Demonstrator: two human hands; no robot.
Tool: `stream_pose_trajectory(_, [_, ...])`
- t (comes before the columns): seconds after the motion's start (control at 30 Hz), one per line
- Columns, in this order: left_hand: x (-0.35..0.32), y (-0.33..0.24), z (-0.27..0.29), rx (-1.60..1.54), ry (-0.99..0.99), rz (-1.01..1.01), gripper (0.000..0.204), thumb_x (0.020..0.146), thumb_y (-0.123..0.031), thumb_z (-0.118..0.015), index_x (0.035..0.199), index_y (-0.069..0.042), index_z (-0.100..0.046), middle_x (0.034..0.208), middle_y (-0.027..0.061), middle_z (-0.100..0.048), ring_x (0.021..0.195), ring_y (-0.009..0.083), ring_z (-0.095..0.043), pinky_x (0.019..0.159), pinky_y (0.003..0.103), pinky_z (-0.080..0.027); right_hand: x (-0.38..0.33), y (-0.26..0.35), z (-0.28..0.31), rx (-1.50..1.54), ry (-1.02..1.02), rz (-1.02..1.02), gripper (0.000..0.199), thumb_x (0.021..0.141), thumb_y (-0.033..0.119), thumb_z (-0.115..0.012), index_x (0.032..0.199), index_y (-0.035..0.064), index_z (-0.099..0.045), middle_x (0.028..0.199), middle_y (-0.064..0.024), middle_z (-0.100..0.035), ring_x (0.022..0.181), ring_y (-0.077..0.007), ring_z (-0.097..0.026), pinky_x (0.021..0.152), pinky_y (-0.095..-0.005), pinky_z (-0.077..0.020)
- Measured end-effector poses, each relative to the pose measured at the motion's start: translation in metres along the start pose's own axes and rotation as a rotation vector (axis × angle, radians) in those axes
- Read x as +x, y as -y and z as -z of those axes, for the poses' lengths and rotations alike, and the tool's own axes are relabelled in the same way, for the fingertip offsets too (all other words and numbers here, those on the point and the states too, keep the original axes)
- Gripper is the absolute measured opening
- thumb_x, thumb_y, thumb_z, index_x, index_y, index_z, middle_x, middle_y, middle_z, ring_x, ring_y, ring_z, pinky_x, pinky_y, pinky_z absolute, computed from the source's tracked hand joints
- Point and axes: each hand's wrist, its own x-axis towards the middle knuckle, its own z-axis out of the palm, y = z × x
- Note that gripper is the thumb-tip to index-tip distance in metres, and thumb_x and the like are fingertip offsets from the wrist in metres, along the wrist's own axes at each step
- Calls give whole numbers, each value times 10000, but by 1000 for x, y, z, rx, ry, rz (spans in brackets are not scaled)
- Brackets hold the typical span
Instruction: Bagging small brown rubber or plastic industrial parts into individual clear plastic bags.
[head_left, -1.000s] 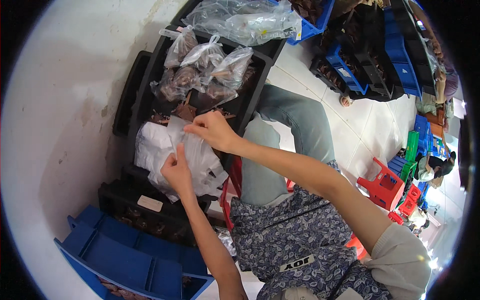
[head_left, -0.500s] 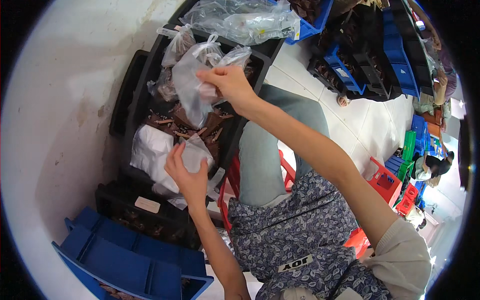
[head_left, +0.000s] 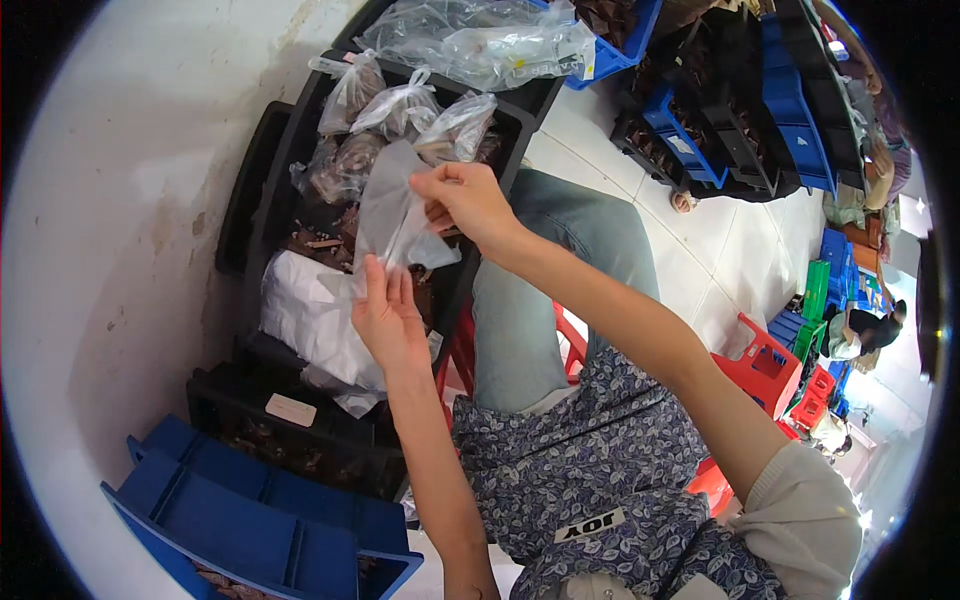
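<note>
A thin clear plastic bag (head_left: 390, 215) hangs flat over the black crate, pinched at its right edge by my right hand (head_left: 462, 203). My left hand (head_left: 388, 318) is at the bag's lower end, palm up, fingers apart and touching the plastic. Beside it, at the crate's near end, lies a stack of white plastic bags (head_left: 310, 310). Loose brown pieces (head_left: 325, 243) with pale edges lie in the crate under the bag. Several filled, knotted bags (head_left: 400, 108) sit at the far end; the held bag partly hides the pieces.
The black crate (head_left: 262, 215) stands by a white wall (head_left: 110, 200). Clear plastic packaging (head_left: 480, 45) lies beyond it. Blue crates (head_left: 270, 510) stand at near left; black and blue crates (head_left: 735, 120) are stacked at far right. A red plastic stool (head_left: 760, 365) is at right, with people beyond.
My right hand has drawn the clear bag down and slightly right, off the knotted bags. My left hand has moved right and up from the white stack to the bag's lower end.
</note>
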Motion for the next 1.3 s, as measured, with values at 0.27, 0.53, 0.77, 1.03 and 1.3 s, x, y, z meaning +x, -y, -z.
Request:
stream_pose_trajectory(0.27, [-2, -11, 6, 240, -291, -79, 351, 853, -275, -646, 1025, 20, -563, 1017, 83, -599, 872, 135, -581, 735, 253, -448, -42, -40, -19, -731, 126, 885, 259, 728, 114, -679, 944, 18, -572, 851, -94, -587, 882, -254, -561, 843, -352, -420])
stream_pose_trajectory(0.53, [-17, -16, 11, 266, -6, -155, 248, 818, -57, -655, 1017, 25, -531, 943, 94, -613, 853, 136, -575, 756, 248, -450, -44, -44, -22, -560, 208, 537, 294, 738, 57, -647, 1019, 11, -574, 843, -90, -626, 762, -196, -623, 704, -279, -484])
stream_pose_trajectory(0.77, [-17, -8, 18, 557, -46, -343, 362, 774, -32, -698, 1080, 47, -522, 955, 104, -618, 832, 144, -596, 735, 233, -461, -37, -46, -23, -224, 267, 200, 277, 733, 17, -671, 990, -22, -575, 802, -61, -631, 738, -110, -594, 699, -246, -474])
stream_pose_trajectory(1.03, [-23, -14, 22, 469, -77, -230, 412, 784, -29, -691, 1108, 98, -469, 928, 130, -627, 826, 137, -596, 758, 227, -461, -29, -50, -28, -84, 79, 199, 171, 743, 60, -696, 861, -8, -592, 780, -48, -624, 724, -98, -583, 666, -236, -469])
stream_pose_trajectory(1.3, [-18, -11, 22, 492, -40, -385, 329, 722, 29, -719, 996, 41, -538, 899, 92, -626, 819, 144, -601, 768, 246, -472, -50, -54, -29, -330, 221, 145, 190, 788, 166, -666, 832, -18, -652, 737, -41, -635, 672, -96, -578, 619, -242, -459])
